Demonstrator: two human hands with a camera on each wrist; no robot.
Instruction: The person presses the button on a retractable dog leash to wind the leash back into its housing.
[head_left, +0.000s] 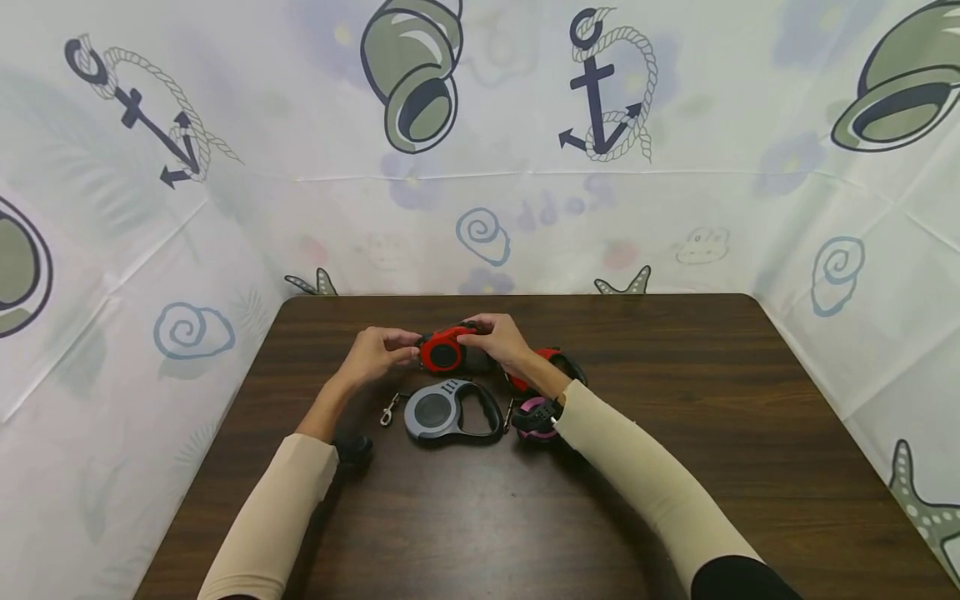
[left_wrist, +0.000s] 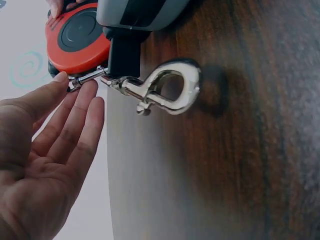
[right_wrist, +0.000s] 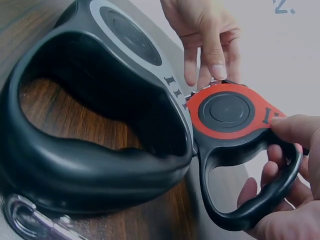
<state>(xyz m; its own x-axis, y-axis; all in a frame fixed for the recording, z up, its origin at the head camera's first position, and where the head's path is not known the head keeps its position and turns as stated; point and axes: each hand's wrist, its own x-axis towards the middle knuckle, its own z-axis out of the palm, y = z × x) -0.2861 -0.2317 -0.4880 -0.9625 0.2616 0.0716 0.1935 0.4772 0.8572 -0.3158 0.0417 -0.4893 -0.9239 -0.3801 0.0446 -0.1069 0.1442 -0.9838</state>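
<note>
Above the table, both hands hold a red-and-black retractable leash (head_left: pixel 442 353). My right hand (head_left: pixel 501 340) grips its black handle, with the thumb on the red casing in the right wrist view. At its other end, my left hand (head_left: pixel 371 354) pinches the small metal clip (left_wrist: pixel 91 76) between thumb and fingers. Just nearer to me lies a larger grey-and-black retractable leash (head_left: pixel 433 410), its silver snap hook (left_wrist: pixel 185 87) pointing left on the wood.
Under the right forearm sit a second red leash (head_left: pixel 519 384) and a pink-and-black leash (head_left: pixel 534 415), both partly covered. The dark wooden table (head_left: pixel 675 358) meets a printed white cloth (head_left: pixel 720 208) at the back and sides.
</note>
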